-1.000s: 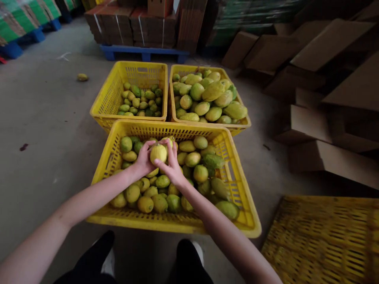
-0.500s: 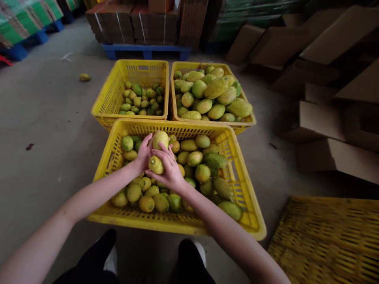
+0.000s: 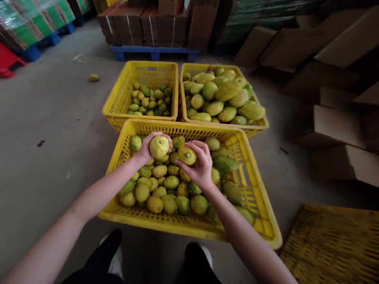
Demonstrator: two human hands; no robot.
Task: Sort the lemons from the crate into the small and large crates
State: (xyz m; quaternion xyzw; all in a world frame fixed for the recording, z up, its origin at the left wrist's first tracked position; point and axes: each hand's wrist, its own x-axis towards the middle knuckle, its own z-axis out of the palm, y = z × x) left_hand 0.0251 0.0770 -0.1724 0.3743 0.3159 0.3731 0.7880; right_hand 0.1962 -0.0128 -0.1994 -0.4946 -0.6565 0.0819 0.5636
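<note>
My left hand (image 3: 146, 150) is wrapped round a yellow papaya (image 3: 159, 148), its stem end facing me. Beside it, a short gap apart, my right hand (image 3: 203, 165) grips a second yellow papaya (image 3: 186, 155) between thumb and fingers. Both hands are over the near yellow crate (image 3: 189, 230), which holds many green and yellow papayas (image 3: 171, 182) of mixed sizes. Part of that fruit is hidden beneath my hands and right forearm.
Behind stand a yellow crate of small fruit (image 3: 114, 94) and a yellow crate heaped with larger papayas (image 3: 185, 114). One fruit (image 3: 94, 77) lies on the floor at left. Cardboard boxes (image 3: 334, 126) crowd the right; a blue pallet (image 3: 154, 53) bears stacked cardboard. Another yellow crate (image 3: 334, 240) is lower right.
My hands were close together with the two papayas touching or nearly so. They have moved apart, the right hand rightward, each with one papaya. The view has shifted slightly left.
</note>
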